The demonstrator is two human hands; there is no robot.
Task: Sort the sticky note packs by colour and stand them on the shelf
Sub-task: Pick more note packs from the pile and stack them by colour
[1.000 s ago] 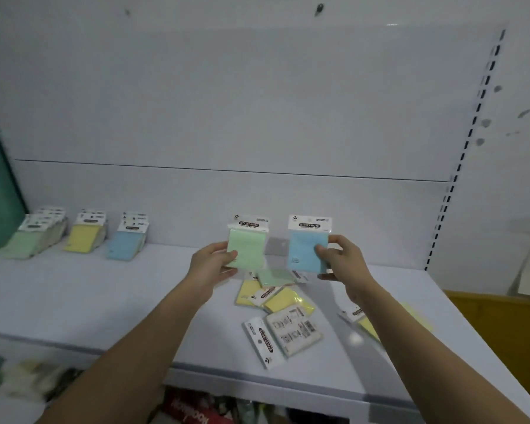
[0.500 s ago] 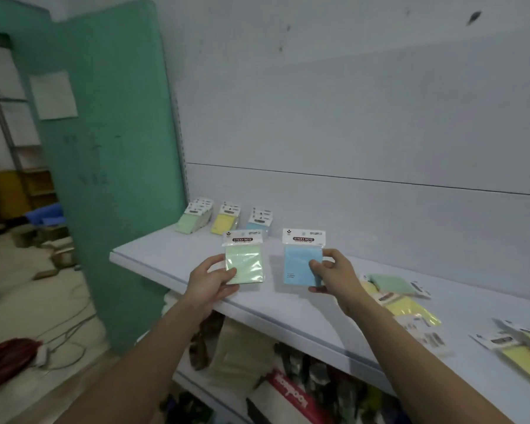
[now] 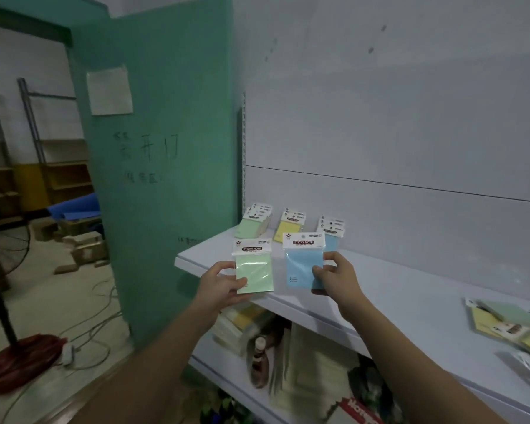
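Note:
My left hand (image 3: 219,288) pinches a green sticky note pack (image 3: 254,268) by its lower left corner. My right hand (image 3: 337,278) pinches a blue sticky note pack (image 3: 303,261) by its right edge. Both packs are held upright above the front edge of the white shelf (image 3: 395,295). Against the back panel lean three sorted rows: a green row (image 3: 254,224), a yellow row (image 3: 289,226) and a blue row (image 3: 331,232), the blue one partly hidden behind the held blue pack. Several loose packs (image 3: 508,325) lie flat at the shelf's right end.
A green door (image 3: 159,166) stands open just left of the shelf. Beyond it are a fan stand with a red base (image 3: 19,362), cables on the floor and cardboard boxes (image 3: 80,246). The lower shelf (image 3: 288,362) holds paper goods and a bottle.
My view has swung left and I have come closer to the sorted rows. Both hands still hold the same packs, now nearer the rows and farther from the loose pile.

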